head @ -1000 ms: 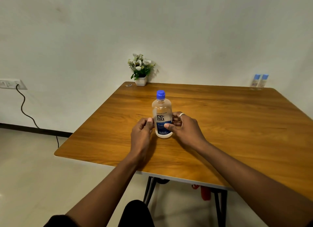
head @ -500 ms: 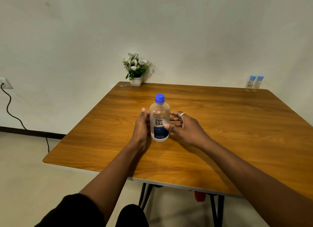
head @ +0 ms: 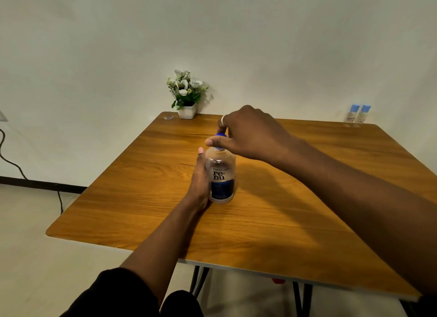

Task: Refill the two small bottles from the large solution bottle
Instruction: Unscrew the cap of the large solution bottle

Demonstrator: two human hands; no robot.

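Note:
The large clear solution bottle [head: 221, 177] with a blue label stands upright in the middle of the wooden table [head: 295, 198]. My left hand [head: 201, 181] wraps its left side. My right hand [head: 250, 132] is above it, thumb and fingers pinched on the blue cap [head: 220, 135], which is mostly hidden. Two small clear bottles with light-blue caps [head: 357, 115] stand side by side at the table's far right corner against the wall.
A white pot of artificial flowers [head: 186, 96] sits at the table's far left corner, with a small clear scrap [head: 168, 117] beside it. A black cable [head: 14, 165] hangs down the wall on the left. The table's near edge is close to my knees.
My right hand has left the bottle's side and risen to grip the cap. My left hand has closed further round the bottle. The view has shifted a little.

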